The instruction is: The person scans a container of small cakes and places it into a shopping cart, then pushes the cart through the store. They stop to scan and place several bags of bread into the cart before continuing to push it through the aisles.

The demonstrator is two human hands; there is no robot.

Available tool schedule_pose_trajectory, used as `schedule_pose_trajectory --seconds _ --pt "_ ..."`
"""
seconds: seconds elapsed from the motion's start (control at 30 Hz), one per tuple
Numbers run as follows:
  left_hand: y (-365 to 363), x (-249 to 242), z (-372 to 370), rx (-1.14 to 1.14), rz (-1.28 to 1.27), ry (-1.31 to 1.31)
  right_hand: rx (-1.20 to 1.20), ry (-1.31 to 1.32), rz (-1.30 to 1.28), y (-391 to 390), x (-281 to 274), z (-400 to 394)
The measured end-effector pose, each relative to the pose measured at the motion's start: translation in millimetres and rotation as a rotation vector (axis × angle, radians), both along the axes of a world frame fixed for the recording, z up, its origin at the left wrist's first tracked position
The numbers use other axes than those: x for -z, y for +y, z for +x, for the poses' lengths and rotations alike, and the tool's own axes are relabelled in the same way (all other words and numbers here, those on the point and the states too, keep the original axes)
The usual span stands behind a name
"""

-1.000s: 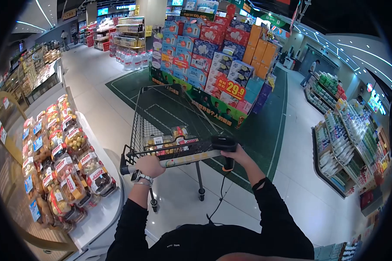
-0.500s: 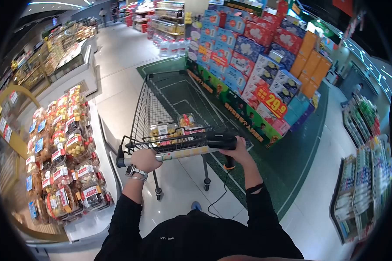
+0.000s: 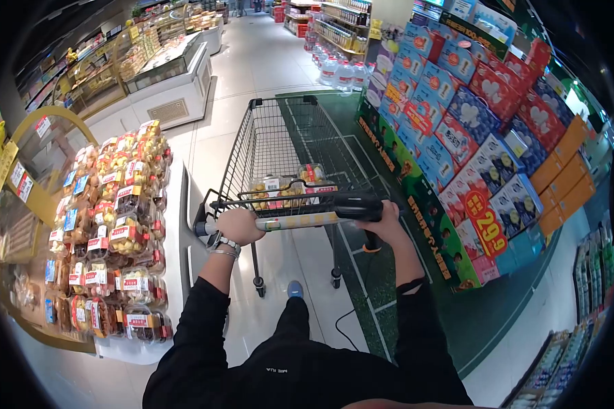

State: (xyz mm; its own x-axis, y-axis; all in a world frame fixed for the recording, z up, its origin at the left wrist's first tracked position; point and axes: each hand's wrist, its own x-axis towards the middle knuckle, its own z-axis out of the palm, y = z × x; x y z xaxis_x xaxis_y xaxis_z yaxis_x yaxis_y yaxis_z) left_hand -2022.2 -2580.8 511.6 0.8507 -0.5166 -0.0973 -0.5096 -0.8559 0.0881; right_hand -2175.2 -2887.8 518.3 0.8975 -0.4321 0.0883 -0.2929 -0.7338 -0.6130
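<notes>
In the head view my left hand (image 3: 241,227) is closed around the left end of the handle of a wire shopping cart (image 3: 259,140). My right hand (image 3: 383,223) wraps the right end of the handle, against a bulky black casing (image 3: 359,207) mounted there; part of its grip is hidden. The handle bar (image 3: 300,221) between my hands is grey with a printed strip. Through the wire, clear plastic boxes of fruit (image 3: 273,193) show in the cart near the handle. An orange-tipped black piece (image 3: 371,243) hangs below the casing.
Stacked clear food boxes (image 3: 119,232) fill a white display stand close on the left. To the right rises a pile of drink cartons (image 3: 450,150) on a green base. Bottled water (image 3: 338,73) stands farther ahead beside the pale tiled aisle (image 3: 256,65).
My view and the cart have turned leftward, so the cart points more along the aisle. The carton pile sits farther right in view. One foot now shows stepping forward. Both hands keep hold.
</notes>
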Motion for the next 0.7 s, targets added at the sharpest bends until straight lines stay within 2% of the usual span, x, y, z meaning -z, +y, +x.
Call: schedule_pose_trajectory --seconds 0.27,0.37,0.47,0.53,0.6,0.67,0.7 --pt "-51 0 167 -0.083 -0.054 -0.025 -0.073 0.001 -0.005 -71 3 195" --pt "-75 -9 217 -0.104 -0.074 0.031 -0.113 0.030 0.088 -103 -3 265" --pt "-98 6 272 -0.134 -0.105 0.009 -0.165 -0.046 0.061 -143 9 338" --pt "-114 0 301 -0.158 -0.121 0.040 -0.228 0.014 0.229 -168 11 388" --pt "-129 -6 329 -0.201 -0.113 0.036 -0.285 -0.052 0.230 -177 6 437" --pt "-142 -4 360 -0.240 -0.113 0.038 -0.460 -0.115 0.356 -182 -15 469" --pt "-150 -6 376 -0.265 -0.127 0.063 -0.449 -0.125 0.408 -189 -13 491"
